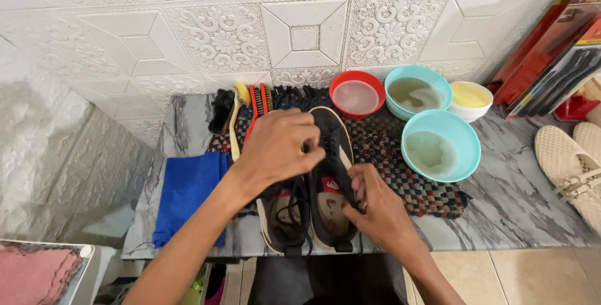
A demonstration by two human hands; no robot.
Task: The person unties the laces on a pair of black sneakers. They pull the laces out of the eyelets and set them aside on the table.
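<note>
The shoe (330, 173) at the frame's centre, on the woven mat (400, 155), looks light and soft-sided, so keep your left hand (278, 148) clamped over its top while your right hand (375, 208) seemingly pinches the laces.

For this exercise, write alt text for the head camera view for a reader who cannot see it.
Two hands, left hand and right hand, work the laces of a black shoe on a woven mat. Three bowls of water, brushes and a blue cloth lie around.
</note>
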